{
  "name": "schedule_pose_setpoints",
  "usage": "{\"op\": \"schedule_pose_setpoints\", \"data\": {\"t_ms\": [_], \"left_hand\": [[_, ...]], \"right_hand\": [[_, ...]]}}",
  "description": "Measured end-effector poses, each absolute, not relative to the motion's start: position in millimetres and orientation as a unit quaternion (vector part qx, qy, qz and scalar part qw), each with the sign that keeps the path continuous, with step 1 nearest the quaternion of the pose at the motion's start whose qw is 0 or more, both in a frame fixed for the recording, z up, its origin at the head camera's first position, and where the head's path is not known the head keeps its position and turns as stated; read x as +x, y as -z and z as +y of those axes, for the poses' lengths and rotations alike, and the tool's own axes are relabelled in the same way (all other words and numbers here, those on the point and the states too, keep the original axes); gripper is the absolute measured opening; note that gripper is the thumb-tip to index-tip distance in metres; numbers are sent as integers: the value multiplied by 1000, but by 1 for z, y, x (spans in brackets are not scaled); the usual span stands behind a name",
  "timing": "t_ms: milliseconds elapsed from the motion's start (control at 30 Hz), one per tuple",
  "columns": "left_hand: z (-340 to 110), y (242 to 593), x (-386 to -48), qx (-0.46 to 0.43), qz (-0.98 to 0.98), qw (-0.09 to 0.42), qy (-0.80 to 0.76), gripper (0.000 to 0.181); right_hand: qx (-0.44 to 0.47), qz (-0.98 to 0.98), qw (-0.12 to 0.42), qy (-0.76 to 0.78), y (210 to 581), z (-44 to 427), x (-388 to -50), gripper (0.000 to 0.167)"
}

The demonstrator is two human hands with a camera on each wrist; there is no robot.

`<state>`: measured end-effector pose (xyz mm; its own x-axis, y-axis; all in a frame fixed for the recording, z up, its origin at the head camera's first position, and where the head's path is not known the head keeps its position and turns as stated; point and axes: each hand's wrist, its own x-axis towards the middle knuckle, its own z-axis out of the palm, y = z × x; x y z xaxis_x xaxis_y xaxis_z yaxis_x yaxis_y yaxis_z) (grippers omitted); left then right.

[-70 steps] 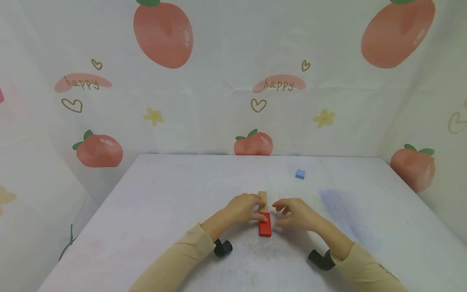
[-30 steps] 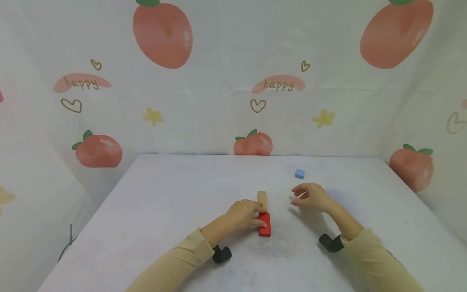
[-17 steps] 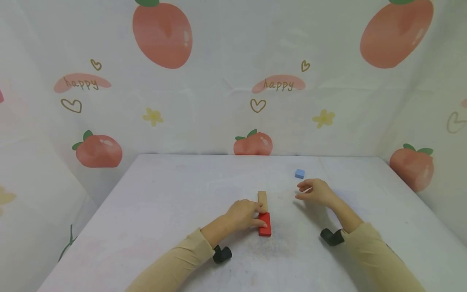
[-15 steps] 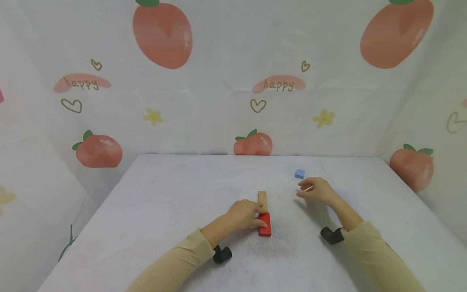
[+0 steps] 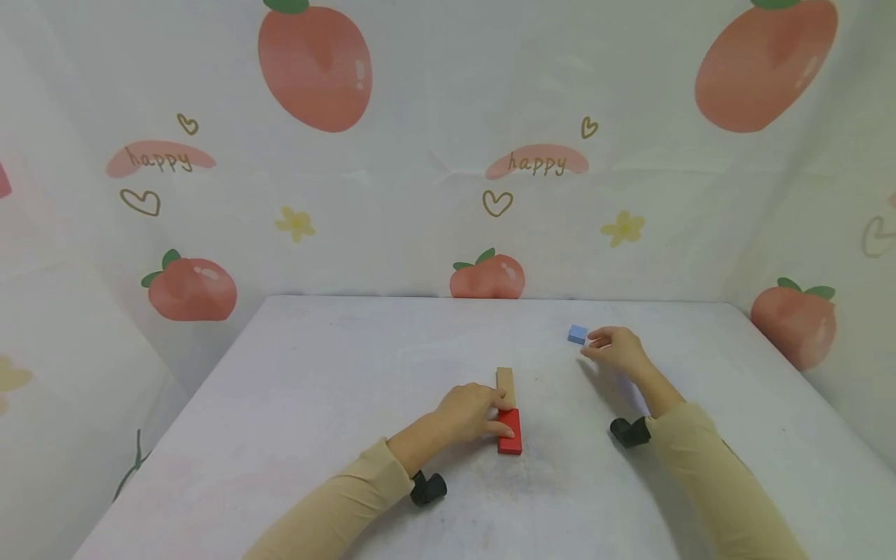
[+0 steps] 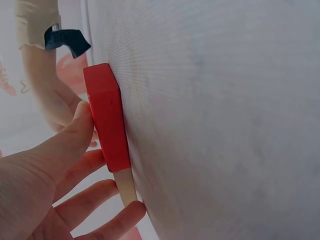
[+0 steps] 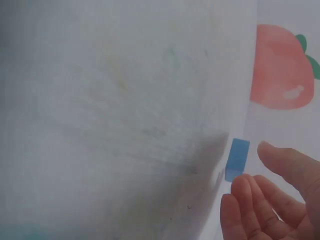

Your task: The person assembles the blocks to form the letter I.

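A red block (image 5: 509, 432) lies end to end with a plain wooden block (image 5: 505, 381) in the middle of the table. My left hand (image 5: 465, 412) rests on the pair. In the left wrist view the thumb touches the red block (image 6: 107, 120), while loosely bent fingers reach along the side toward the wooden block (image 6: 125, 186). Farther back on the right, a small blue block (image 5: 577, 334) sits on the tabletop. Beside it is my right hand (image 5: 619, 351), thumb and fingers apart. The right wrist view shows the blue block (image 7: 237, 159) just beyond the fingertips.
The white table (image 5: 350, 358) ends at a printed curtain (image 5: 420, 194) at the back. A black camera mount (image 5: 428, 489) is on the left wrist, and another black mount (image 5: 630, 432) on the right wrist.
From beside the red block, my right hand has moved away to the right and back, up to the blue block. The left hand has stayed nearly still; the blocks have not moved.
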<state>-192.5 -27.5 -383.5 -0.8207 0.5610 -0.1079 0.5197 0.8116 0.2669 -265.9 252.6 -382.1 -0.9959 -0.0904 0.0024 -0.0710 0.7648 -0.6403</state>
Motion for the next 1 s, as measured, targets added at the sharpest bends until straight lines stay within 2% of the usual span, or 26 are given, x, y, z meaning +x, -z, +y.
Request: {"op": "schedule_pose_setpoints", "data": {"t_ms": [400, 1000], "left_hand": [[-27, 383, -192, 281, 949, 92, -113, 49], [-27, 382, -192, 282, 948, 95, -115, 47]], "right_hand": [[33, 915, 52, 398, 385, 259, -280, 51], [60, 862, 95, 495, 383, 258, -290, 55]]}}
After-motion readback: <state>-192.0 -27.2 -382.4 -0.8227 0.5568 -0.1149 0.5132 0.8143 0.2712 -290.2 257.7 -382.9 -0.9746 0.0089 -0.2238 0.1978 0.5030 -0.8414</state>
